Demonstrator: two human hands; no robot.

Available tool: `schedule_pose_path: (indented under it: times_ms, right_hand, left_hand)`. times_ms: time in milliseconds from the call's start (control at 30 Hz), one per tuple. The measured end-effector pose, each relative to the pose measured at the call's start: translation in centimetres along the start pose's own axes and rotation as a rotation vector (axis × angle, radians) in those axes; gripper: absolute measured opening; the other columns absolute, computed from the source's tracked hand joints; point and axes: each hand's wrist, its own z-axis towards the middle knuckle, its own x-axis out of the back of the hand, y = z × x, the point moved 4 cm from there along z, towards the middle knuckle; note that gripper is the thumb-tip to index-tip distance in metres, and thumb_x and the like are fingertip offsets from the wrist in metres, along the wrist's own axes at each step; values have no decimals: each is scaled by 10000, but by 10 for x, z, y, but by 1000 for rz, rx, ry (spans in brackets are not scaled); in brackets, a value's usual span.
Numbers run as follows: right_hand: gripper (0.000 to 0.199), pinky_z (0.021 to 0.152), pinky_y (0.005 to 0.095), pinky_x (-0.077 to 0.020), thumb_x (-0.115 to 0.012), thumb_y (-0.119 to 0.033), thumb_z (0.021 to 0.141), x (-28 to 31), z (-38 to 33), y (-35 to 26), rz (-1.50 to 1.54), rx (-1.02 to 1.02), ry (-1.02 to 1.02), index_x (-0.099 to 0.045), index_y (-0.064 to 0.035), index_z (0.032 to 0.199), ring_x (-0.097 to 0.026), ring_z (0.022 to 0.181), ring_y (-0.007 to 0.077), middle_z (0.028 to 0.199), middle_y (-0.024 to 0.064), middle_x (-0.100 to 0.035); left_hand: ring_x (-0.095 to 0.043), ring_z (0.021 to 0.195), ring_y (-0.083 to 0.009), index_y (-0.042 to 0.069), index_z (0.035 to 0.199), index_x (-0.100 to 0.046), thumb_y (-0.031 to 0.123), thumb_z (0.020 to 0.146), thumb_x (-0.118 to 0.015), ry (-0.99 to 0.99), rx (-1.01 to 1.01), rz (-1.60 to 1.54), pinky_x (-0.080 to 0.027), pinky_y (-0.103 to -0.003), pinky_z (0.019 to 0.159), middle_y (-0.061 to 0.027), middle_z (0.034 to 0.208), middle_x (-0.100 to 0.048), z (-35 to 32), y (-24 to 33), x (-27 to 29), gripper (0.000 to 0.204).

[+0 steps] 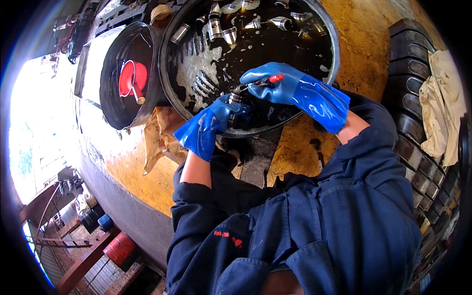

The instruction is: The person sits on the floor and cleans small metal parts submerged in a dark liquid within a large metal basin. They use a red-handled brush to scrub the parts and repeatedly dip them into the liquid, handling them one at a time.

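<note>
Over the near part of a big round tub (336, 49) of dark liquid, my two hands in blue rubber gloves work close together. Gripped in my left hand (216, 118) is a shiny grooved metal part (236, 98) that looks like an engine piston; the fingers hide its lower part. My right hand (278, 83) is closed around a red-handled hand tool (276, 78). The tool's metal end reaches the top of the piston, and its exact kind is hidden by the glove. Several pistons (215, 28) lie in the liquid along the tub's far side, among patches of foam.
Left of the tub stands a black drum (110, 105) with a red dipper (132, 77) inside. Brown paper (162, 132) lies below it. Stacked dark metal blocks (408, 93) line the right, with a stained cloth (440, 103) on them. A red drum (119, 248) is at lower left.
</note>
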Motion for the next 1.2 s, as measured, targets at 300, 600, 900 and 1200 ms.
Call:
schedule_pose_path:
  times_ms: [300,600,900,1200]
  right_hand:
    - [294,953,403,-548,-618,-393,976,23,-1,25,-235,-760,-125,-731,-197,1163,-715,1016,317,1098,93,-756]
    - [266,892,377,-587,-642,-283,1007,18,5,-30,88,15,-145,-752,-127,1192,-744,944,273,1004,109,-775]
    - [330,893,424,-579,-627,-431,927,29,-2,-12,-356,-557,-30,-746,-173,1095,-734,975,319,1012,88,-771]
    - [324,861,421,-584,-607,-445,962,35,-5,-12,-315,-714,-21,-744,-173,1072,-740,939,315,988,85,-773]
  left_hand:
    - [-690,983,-140,66,1194,-700,113,728,-886,213,-256,735,-572,-308,929,-52,1092,-756,19,2,16,504]
    - [-677,1006,-129,68,1275,-661,137,744,-896,176,-231,475,-565,-302,937,-31,1136,-741,10,8,3,585]
    - [-688,1143,-381,175,1353,-650,484,754,-864,285,11,1278,-564,-456,982,-125,1201,-742,13,25,-35,707]
    - [-699,1180,-349,226,1190,-747,326,746,-864,511,191,1675,-595,-528,902,-87,1243,-741,44,15,-61,470]
